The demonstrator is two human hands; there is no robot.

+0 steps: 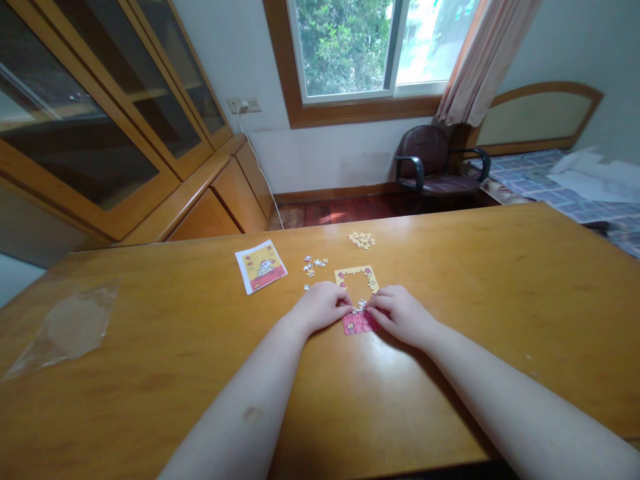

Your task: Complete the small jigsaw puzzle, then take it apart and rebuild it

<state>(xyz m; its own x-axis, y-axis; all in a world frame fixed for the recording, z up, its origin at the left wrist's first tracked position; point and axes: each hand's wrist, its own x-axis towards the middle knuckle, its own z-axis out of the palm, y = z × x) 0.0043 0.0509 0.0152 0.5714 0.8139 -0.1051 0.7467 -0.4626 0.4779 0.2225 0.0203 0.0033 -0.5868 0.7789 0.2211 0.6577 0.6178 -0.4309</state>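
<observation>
A small jigsaw puzzle (pixel 356 285) lies on the wooden table (pixel 500 293), its yellow border and red bottom strip joined around a bare centre. My left hand (pixel 323 308) rests at the puzzle's lower left, fingers curled toward it. My right hand (pixel 400 313) sits at the lower right, fingertips pinched on a small white puzzle piece (pixel 360 306) at the puzzle's lower edge. Whether the left fingers hold anything is hidden. Loose white pieces (pixel 313 265) lie just left of the puzzle. Another heap of pieces (pixel 362 239), backs up, lies beyond it.
A reference picture card (pixel 261 267) lies to the left of the pieces. A clear plastic bag (pixel 70 327) lies at the table's far left. A cabinet with glass doors (pixel 100 120) stands on the left, an office chair (pixel 430 163) under the window, a bed (pixel 575 187) on the right.
</observation>
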